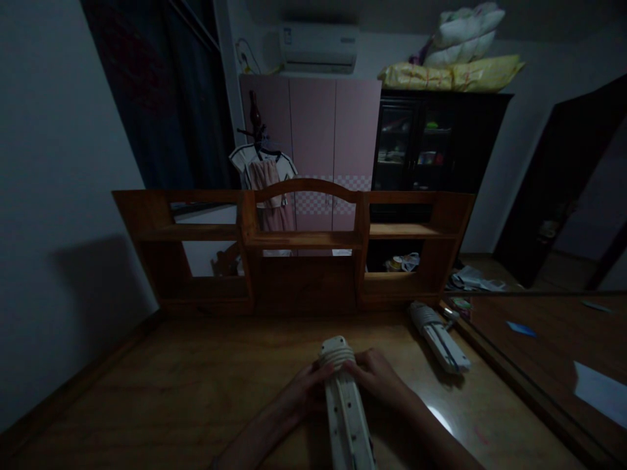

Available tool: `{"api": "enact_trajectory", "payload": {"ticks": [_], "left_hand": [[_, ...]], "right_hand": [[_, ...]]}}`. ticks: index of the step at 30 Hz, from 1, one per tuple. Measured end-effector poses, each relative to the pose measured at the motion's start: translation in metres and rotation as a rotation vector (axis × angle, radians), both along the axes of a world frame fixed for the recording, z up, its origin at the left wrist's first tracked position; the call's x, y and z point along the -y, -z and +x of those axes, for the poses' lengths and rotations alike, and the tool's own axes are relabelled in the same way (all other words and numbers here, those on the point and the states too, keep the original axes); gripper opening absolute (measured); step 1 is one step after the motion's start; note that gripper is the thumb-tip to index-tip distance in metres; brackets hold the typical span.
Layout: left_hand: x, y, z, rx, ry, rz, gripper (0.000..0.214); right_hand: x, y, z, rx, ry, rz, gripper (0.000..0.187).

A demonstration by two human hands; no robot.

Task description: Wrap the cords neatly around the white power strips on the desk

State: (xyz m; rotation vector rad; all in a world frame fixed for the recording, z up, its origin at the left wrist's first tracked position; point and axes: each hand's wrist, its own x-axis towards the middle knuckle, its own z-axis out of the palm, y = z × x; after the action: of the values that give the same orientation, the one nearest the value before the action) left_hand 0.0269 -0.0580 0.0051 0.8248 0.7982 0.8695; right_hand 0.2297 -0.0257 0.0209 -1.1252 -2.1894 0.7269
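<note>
A long white power strip is held over the wooden desk top, its far end tilted up and its near end cut off by the bottom of the view. Its cord is wound in several turns around the far end, and a length of it runs along the strip. My left hand grips the strip from the left, thumb on top by the wound cord. From the right, my right hand holds it, thumb pressed near the cord turns. The fingers underneath are partly hidden.
A second white power strip with wrapped cord lies to the right on the desk. A wooden shelf unit spans the back edge. Beyond a raised ledge on the right, a brown surface bears white paper and a blue card.
</note>
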Motion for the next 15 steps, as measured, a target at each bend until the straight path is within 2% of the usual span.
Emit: {"api": "enact_trajectory", "payload": {"ticks": [4, 15], "left_hand": [[0.001, -0.002, -0.001, -0.002, 0.012, 0.004, 0.044], [-0.006, 0.010, 0.000, -0.047, -0.013, 0.000, 0.050]], "right_hand": [[-0.002, 0.000, 0.004, 0.070, 0.029, 0.097, 0.057], [-0.005, 0.004, 0.005, 0.130, 0.023, 0.104, 0.059]]}}
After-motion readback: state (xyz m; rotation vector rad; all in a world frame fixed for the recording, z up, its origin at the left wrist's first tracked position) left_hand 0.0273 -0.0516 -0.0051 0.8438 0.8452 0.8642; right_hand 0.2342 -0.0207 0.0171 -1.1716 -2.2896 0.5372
